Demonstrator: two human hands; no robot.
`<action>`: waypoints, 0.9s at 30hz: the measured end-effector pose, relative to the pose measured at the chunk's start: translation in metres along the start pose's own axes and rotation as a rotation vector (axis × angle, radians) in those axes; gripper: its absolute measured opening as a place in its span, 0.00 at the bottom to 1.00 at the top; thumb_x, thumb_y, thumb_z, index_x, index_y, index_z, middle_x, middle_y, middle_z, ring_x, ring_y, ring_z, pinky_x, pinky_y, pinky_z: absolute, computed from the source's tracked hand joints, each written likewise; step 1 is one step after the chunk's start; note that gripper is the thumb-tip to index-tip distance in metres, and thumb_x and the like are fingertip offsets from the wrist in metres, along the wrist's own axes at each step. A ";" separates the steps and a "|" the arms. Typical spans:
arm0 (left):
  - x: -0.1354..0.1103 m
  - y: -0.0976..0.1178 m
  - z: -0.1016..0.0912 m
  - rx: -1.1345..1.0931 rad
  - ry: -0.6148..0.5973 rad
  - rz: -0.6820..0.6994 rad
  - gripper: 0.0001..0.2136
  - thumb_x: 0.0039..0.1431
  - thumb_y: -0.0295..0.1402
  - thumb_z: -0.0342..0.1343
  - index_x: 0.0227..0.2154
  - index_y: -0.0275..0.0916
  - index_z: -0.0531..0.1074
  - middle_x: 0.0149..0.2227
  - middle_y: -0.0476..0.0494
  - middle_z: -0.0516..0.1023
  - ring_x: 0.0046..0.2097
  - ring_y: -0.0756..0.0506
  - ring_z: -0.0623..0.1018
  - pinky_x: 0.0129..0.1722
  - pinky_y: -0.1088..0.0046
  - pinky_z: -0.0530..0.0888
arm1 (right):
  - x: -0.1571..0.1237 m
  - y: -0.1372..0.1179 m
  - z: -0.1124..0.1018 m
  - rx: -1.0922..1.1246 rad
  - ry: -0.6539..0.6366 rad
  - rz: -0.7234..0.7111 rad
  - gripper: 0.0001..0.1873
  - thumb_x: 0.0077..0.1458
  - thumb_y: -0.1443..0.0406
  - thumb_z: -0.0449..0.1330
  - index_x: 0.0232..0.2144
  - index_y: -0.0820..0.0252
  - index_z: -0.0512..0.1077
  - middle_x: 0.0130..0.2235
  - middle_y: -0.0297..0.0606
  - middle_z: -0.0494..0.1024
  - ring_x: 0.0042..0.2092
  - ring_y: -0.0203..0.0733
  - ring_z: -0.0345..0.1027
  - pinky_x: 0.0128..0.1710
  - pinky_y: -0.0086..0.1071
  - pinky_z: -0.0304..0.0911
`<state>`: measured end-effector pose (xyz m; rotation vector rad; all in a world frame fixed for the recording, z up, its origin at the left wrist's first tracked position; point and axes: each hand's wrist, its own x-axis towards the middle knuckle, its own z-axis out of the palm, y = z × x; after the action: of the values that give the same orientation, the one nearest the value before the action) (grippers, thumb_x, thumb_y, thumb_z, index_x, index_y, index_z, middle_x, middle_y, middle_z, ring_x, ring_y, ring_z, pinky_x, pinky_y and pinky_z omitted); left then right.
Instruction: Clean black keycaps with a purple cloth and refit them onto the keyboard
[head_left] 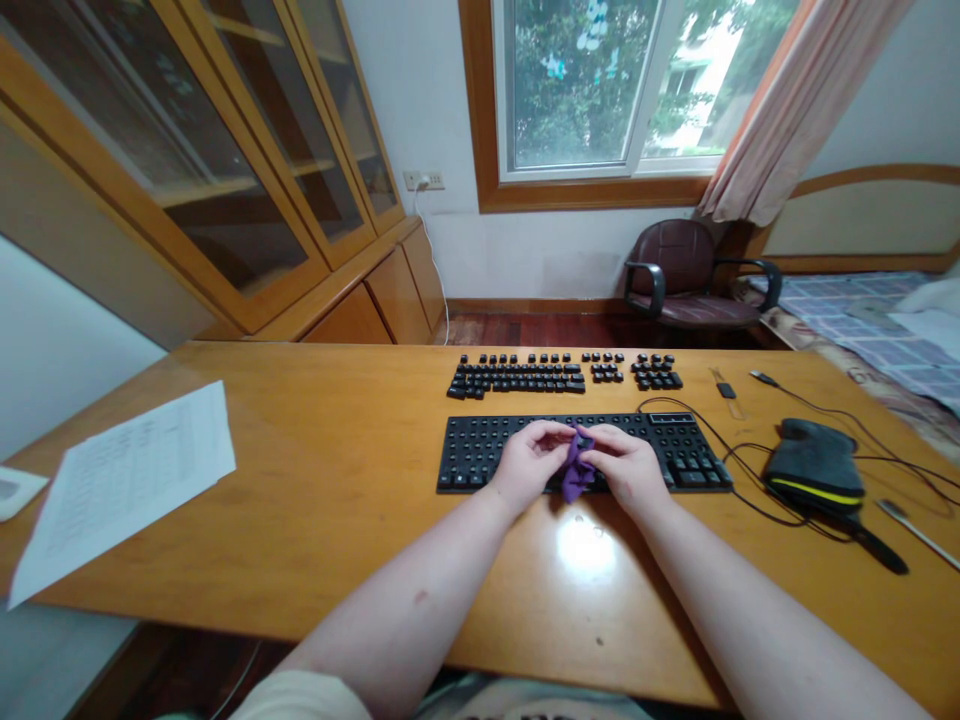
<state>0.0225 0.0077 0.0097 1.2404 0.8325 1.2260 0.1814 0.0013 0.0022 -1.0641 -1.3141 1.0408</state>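
Both my hands meet over the black keyboard [472,450], pinching a small purple cloth [576,475] between them. My left hand [534,458] grips the cloth from its left side, fingers and thumb closed. From the other side my right hand [626,462] holds it, fingertips bunched close to the left ones. A small dark thing shows in the folds at the fingertips, perhaps a keycap; it is too small to make out. The keyboard's left and middle part has bare key stems, while keycaps sit on its lower right. Behind it, loose black keycaps [517,378] lie in rows.
At the right are a grey cloth mitt [814,465] with a yellow stripe, a cable [810,395], a small clear-and-black tool [725,390] and a thin white stick [919,533]. Printed paper [127,480] lies on the left of the wooden desk [322,470]. A chair [679,270] stands beyond.
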 end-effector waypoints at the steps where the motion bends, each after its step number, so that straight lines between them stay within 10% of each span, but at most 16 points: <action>1: 0.000 0.000 0.001 0.002 0.007 0.003 0.10 0.46 0.29 0.60 0.34 0.35 0.74 0.35 0.42 0.78 0.38 0.46 0.76 0.41 0.69 0.73 | 0.000 0.000 0.000 0.001 0.003 -0.001 0.16 0.37 0.65 0.68 0.34 0.52 0.78 0.33 0.36 0.76 0.37 0.41 0.69 0.40 0.37 0.64; 12: -0.002 0.004 -0.004 0.338 0.076 0.245 0.07 0.46 0.23 0.58 0.28 0.38 0.77 0.32 0.44 0.79 0.36 0.47 0.77 0.40 0.69 0.75 | -0.003 0.004 0.007 0.023 0.011 -0.038 0.12 0.41 0.64 0.65 0.33 0.51 0.78 0.34 0.38 0.77 0.38 0.42 0.70 0.41 0.38 0.65; 27: -0.003 0.002 -0.001 0.324 0.077 0.172 0.07 0.46 0.23 0.57 0.29 0.37 0.77 0.33 0.43 0.79 0.37 0.47 0.77 0.41 0.70 0.74 | -0.003 0.015 0.006 0.178 0.007 0.065 0.11 0.38 0.63 0.67 0.29 0.54 0.79 0.35 0.39 0.76 0.40 0.44 0.69 0.43 0.38 0.63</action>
<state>0.0209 0.0050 0.0112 1.5593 1.0276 1.3176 0.1755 0.0017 -0.0133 -0.9804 -1.1643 1.1782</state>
